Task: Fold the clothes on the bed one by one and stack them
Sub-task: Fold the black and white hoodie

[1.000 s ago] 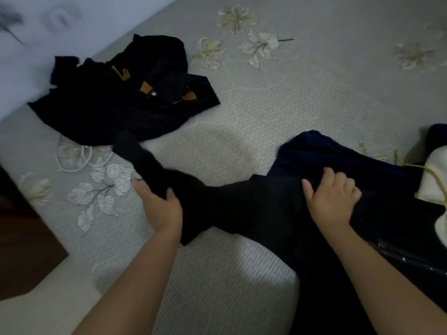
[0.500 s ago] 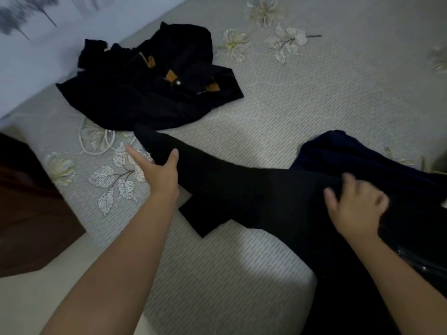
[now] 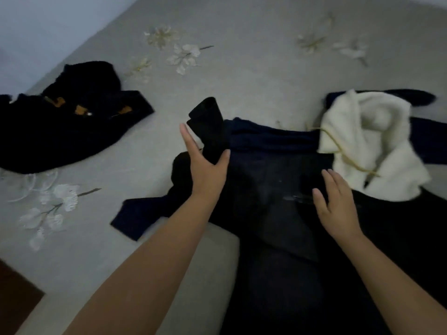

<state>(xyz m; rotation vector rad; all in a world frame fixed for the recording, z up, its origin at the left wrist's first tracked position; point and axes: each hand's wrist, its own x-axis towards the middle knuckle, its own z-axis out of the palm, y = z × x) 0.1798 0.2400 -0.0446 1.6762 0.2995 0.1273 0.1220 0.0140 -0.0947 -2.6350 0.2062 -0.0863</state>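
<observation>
A: How far along was the folding?

B: Early. The left hand (image 3: 208, 170) gripped a black sleeve (image 3: 209, 126), lifting it over the dark garment (image 3: 271, 175) mid-bed (image 3: 242, 76); the right hand (image 3: 337, 204) lay flat, fingers relaxed, on that garment.

A: Counts?

B: Left of it, one unfolded black jacket (image 3: 67, 131); right, one white fleece (image 3: 372, 146). No stack seen.

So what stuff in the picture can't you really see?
- Black garment, head view: too dark and blurred to tell its type; bottom edge cuts it off.
- Navy garment: mostly under the black one and the white fleece.
- Black jacket: left edge crops it.
- Left hand: its fingertips are hidden behind the black sleeve.
</observation>
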